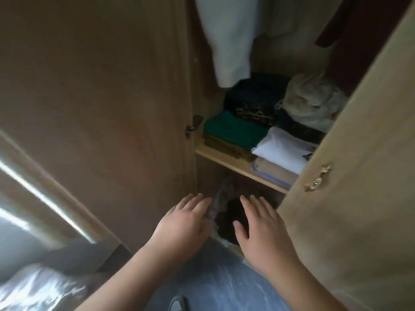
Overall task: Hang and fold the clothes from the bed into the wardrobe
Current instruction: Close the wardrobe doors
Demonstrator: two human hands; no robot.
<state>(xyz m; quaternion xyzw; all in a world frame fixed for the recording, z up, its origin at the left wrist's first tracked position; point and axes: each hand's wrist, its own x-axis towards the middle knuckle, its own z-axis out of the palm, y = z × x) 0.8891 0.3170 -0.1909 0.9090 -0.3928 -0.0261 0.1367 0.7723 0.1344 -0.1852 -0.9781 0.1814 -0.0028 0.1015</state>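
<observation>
I face an open wardrobe with a light wooden shelf (226, 161). On it lie folded clothes: a green top (233, 130) on an olive piece, a white shirt (283, 149) on a beige one, and a dark patterned pile (256, 102) behind. A white garment (226, 41) hangs above. My left hand (186, 223) and right hand (260, 225) reach with straight fingers toward the dim bottom compartment, where dark and grey clothes (226, 218) lie. Both hands hold nothing. Whether they touch the clothes is unclear.
The left wardrobe door (101, 97) stands open, with a hinge (193, 126) at its edge. The right door (359, 176), with a brass handle (317, 177), is swung close beside my right arm. A pale bundle (314, 97) sits at the shelf's back right. Blue-grey floor (213, 277) lies below.
</observation>
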